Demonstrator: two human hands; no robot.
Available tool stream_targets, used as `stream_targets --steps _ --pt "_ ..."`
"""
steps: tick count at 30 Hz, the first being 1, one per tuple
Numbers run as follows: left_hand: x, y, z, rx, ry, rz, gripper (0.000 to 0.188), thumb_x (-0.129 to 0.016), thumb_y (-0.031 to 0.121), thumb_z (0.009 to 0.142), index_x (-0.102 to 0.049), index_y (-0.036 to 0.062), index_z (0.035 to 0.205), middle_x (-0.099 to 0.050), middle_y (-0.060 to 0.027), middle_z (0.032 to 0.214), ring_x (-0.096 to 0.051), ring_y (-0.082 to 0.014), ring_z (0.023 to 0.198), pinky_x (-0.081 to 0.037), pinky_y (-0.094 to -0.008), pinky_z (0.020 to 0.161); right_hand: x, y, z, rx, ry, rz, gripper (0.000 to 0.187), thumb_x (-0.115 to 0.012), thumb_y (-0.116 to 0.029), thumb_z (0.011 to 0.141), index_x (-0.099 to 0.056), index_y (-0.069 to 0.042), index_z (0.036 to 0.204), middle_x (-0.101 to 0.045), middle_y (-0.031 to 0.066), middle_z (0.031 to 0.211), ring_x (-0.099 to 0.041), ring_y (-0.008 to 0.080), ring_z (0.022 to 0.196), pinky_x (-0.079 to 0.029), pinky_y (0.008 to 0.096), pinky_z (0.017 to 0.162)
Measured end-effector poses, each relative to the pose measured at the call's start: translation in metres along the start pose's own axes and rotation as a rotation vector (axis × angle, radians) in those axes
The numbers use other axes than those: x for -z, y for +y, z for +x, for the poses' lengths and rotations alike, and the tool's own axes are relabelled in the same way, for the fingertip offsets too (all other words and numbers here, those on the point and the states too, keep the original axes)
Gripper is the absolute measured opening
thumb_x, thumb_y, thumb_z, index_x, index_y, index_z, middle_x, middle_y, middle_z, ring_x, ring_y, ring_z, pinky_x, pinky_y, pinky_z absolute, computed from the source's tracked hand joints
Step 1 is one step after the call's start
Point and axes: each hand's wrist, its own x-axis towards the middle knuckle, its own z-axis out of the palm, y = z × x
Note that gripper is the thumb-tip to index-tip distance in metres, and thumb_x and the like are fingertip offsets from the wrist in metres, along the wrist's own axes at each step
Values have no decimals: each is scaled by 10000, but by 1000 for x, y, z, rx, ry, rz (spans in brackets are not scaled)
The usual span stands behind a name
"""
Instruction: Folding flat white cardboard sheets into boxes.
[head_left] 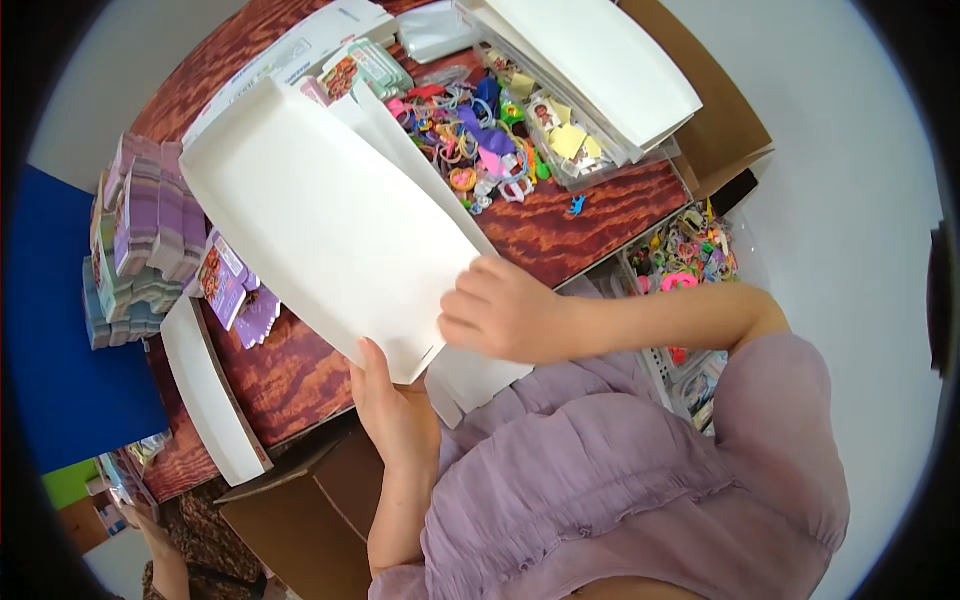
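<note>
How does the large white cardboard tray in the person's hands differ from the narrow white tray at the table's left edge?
The large white cardboard tray is held tilted above the table by both hands; the narrow white tray lies untouched, partly overhanging the table's left edge. The held tray looks wider and shows its open inside; the narrow one shows a flat face. Both are plain white and oblong.

The white tray (320,215) looks like matt, smooth cardboard. The surface (590,225) shows reddish wood grain with a slight sheen. The small trinkets (480,140) look like glossy coloured plastic. The lilac garment (620,470) is soft, crinkled cloth.
</note>
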Motion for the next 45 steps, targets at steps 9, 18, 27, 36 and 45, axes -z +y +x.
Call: stream_targets --steps 9,18,27,36,45 --pt "29 7 23 -160 -504 327 421 -492 253 1110 -507 -22 1429 -656 -183 1306 -675 -278 1164 -539 -425 1021 123 81 -7 -139 55 -346 145 -664 -98 811 -637 -28 935 -717 140 1202 -665 316 1032 -486 449 888" --pt "54 4 31 -37 -271 355 272 -525 172 1093 -629 -11 1264 -721 -126 1133 -709 -186 982 -562 -331 913 176 149 -92 -409 -266 -547 151 -600 3 850 -649 -39 986 -706 61 1218 -599 284 1213 -394 477 1096" --pt "75 10 28 -66 -164 314 269 -518 171 1096 -629 -19 1251 -724 -118 1115 -698 -166 958 -564 -307 899 197 150 -100 -351 -365 -481 111 -621 -5 854 -651 -48 952 -708 33 1246 -586 292 1263 -410 478 1103" --pt "82 9 24 -66 -175 279 265 -520 165 1092 -632 -22 1242 -720 -106 1103 -684 -156 959 -557 -308 892 189 166 -100 -423 -328 -465 259 -583 59 839 -669 -47 1058 -703 52 1251 -577 322 1259 -430 441 1081" --pt "94 -6 -7 -875 -454 1516 433 -636 -42 823 -678 34 1247 -620 -176 1301 -613 -387 1190 -517 -471 1002 143 86 -64 -205 -137 -235 215 -623 -35 848 -673 -46 1057 -694 133 1094 -658 330 1070 -492 489 951"
